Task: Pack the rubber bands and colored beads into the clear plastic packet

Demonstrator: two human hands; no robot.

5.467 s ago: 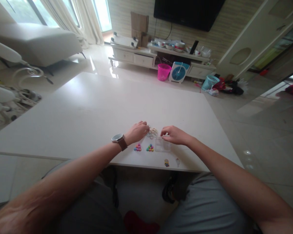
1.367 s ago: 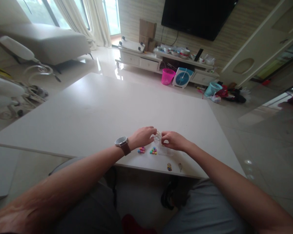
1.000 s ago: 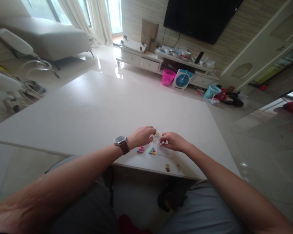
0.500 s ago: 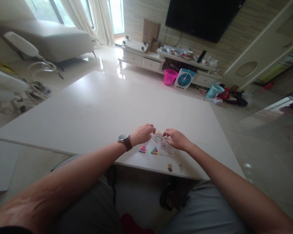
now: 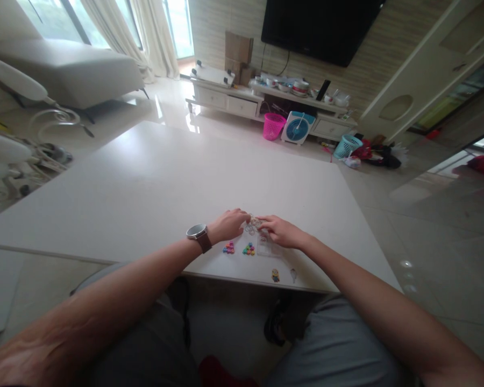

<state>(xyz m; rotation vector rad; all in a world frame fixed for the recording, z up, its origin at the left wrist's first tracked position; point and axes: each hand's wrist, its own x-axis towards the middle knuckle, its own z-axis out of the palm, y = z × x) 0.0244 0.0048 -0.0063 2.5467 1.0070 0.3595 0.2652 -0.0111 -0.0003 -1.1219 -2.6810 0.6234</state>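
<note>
Nearest the left hand (image 5: pixel 229 224), the bead cluster (image 5: pixel 228 248) mixes pink, orange, purple and blue; the cluster (image 5: pixel 249 249) farther right mixes green, pink, purple and orange. The watch strap (image 5: pixel 204 241) behind that hand is brown.

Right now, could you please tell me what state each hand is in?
Left hand: fingers curled at the small rings; grip unclear.
Right hand: fingertips at the small rings; grip unclear.

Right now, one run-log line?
left hand: at loop pile; right hand: at loop pile, near clear box; bead clusters: two, left of box; grip: unclear
</note>
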